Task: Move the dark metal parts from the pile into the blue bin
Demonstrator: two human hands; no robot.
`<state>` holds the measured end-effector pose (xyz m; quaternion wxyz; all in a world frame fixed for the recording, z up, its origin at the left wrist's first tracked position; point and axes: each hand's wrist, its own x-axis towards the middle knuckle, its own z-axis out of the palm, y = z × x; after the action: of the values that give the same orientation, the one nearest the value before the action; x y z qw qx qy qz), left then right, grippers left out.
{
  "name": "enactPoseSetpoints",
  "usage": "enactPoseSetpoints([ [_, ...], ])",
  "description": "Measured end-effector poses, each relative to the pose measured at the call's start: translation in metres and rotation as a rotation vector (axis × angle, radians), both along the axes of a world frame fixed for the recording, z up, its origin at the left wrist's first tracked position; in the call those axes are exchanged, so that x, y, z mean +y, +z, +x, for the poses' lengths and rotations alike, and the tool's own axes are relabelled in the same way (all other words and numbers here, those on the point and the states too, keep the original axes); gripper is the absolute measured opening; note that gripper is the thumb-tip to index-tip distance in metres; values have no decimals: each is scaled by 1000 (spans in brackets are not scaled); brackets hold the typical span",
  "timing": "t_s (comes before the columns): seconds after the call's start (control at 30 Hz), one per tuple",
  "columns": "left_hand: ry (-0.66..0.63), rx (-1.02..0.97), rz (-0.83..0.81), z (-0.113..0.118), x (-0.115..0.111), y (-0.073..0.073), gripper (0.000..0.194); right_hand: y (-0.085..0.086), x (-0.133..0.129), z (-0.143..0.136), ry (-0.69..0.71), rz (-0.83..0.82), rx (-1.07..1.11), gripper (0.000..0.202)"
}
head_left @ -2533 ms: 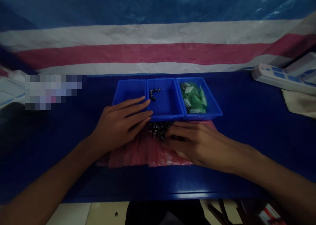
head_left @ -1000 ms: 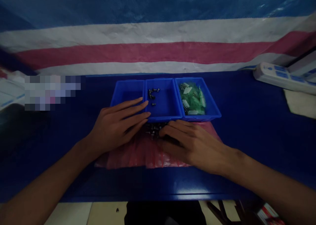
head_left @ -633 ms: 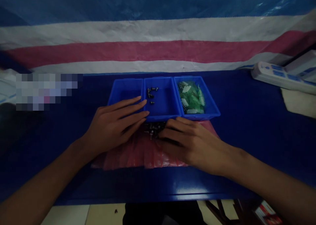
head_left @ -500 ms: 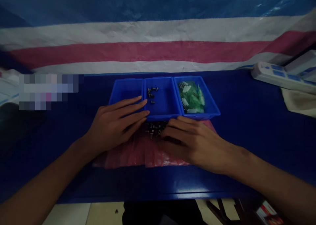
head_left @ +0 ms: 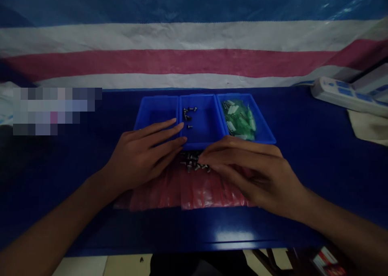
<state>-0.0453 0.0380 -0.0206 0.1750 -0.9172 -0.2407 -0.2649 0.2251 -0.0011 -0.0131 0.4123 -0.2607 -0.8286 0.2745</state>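
My left hand (head_left: 142, 156) lies with its fingers spread at the front of the left blue bin (head_left: 159, 106) and the middle blue bin (head_left: 209, 120). My right hand (head_left: 257, 169) has its fingertips together at a pile of small dark screws (head_left: 190, 161); whatever is between them is too small to make out. The pile sits just in front of the middle bin, by pink plastic bags (head_left: 200, 189). Several screws (head_left: 188, 116) are inside the middle bin. Green bags with metal and white pieces (head_left: 241, 118) fill part of the right bin (head_left: 265, 134).
A white power strip (head_left: 342, 92) and a beige cloth (head_left: 368, 124) are at the right of the blue table (head_left: 303, 122). A striped sheet (head_left: 194, 62) hangs behind it. The left side has a blurred-out patch.
My right hand has lifted and turned, its fingers now stretched toward the screws and drawn together, uncovering more of the pile. My left hand has barely moved. The view has shifted slightly.
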Motion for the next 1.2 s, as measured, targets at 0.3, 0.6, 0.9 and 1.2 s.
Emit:
enactPoseSetpoints([
  [0.3,18,30,10,-1,0,1,22,3,3,-3,-2,-485,253,5],
  [0.6,18,30,15,-1,0,2,21,2,5,-2,142,-908,335,14],
  [0.9,20,14,-58,-4,-2,1,37,9,0,1,-84,-376,205,28],
  [1.2,-14,-3,-67,-3,0,0,26,-11,2,-4,-26,495,-380,39],
])
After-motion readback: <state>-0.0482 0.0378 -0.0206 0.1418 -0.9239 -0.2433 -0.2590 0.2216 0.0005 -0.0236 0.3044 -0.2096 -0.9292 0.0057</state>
